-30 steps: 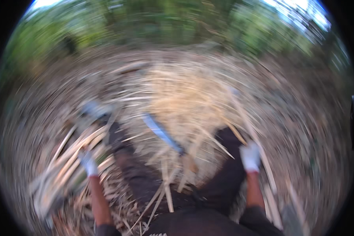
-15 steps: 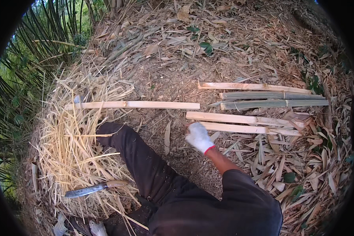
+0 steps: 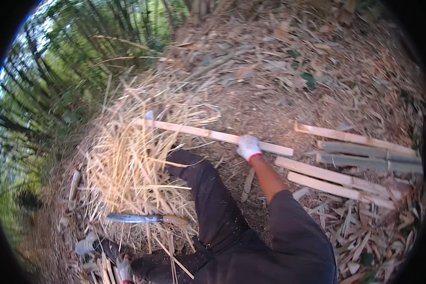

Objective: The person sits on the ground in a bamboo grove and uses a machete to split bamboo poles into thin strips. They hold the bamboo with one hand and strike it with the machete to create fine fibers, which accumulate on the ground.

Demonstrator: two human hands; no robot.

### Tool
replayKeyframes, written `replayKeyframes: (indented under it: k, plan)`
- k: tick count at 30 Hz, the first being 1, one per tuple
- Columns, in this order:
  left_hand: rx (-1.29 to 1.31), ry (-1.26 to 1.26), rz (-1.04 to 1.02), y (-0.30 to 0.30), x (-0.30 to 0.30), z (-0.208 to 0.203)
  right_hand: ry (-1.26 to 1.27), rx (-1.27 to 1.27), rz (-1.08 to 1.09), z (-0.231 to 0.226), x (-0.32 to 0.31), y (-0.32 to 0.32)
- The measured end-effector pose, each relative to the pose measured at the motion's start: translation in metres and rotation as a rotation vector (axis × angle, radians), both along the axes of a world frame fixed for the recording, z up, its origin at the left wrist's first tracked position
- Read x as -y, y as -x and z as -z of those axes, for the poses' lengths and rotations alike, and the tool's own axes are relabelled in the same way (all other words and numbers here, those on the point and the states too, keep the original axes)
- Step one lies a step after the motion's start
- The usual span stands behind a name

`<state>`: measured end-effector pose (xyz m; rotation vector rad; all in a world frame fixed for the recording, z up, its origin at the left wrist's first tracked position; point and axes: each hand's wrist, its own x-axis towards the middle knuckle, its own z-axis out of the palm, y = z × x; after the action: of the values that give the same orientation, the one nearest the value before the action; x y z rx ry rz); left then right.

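My right hand (image 3: 249, 146), in a white glove with a red cuff, is closed over a pale split bamboo strip (image 3: 177, 128). The strip's left end lies on a heap of straw-like shavings (image 3: 132, 165). At the lower left, my gloved left hand (image 3: 124, 268) is beside my dark-trousered leg, close to several thin pale strips (image 3: 108, 272); its fingers do not show clearly. On the shavings rests a machete (image 3: 139, 218) with a wooden handle, its blade to the left.
On the right lie more bamboo strips: pale ones (image 3: 326, 176) and grey-green ones (image 3: 364, 156). My bent knee (image 3: 194, 165) is beside the heap. Dry leaves (image 3: 251, 71) cover the ground, and bamboo stalks (image 3: 47, 85) stand at the far left.
My right hand has gone from the ends of the pale strips on the right to the strip lying across the shavings. The whole view has swung left, and more of my left hand shows.
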<state>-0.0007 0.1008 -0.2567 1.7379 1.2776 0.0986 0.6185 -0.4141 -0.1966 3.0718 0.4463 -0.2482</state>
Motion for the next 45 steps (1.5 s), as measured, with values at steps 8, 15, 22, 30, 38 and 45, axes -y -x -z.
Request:
replayKeyframes:
  k: [8, 15, 22, 30, 38, 45]
  plan:
    - [0.058, 0.196, -0.194, -0.029, -0.018, -0.006, -0.099, -0.006, -0.237, -0.075, 0.018, 0.017]
    - [0.239, 0.063, -0.150, -0.088, -0.019, -0.058, -0.311, -0.135, -0.017, -0.179, 0.048, 0.061]
    - [0.647, 0.029, 0.166, -0.161, -0.021, -0.201, -1.008, -0.253, 0.038, -0.225, 0.029, 0.080]
    - [0.842, -0.131, 0.068, -0.265, 0.057, -0.376, -1.551, -1.121, -0.094, -0.280, -0.136, 0.160]
    - [0.457, -0.801, 0.436, -0.183, 0.141, -0.268, -1.295, -1.037, -0.269, -0.207, -0.285, 0.258]
    - [0.620, -1.207, 0.178, -0.112, 0.186, -0.208, -1.318, -1.663, -0.129, -0.162, -0.343, 0.314]
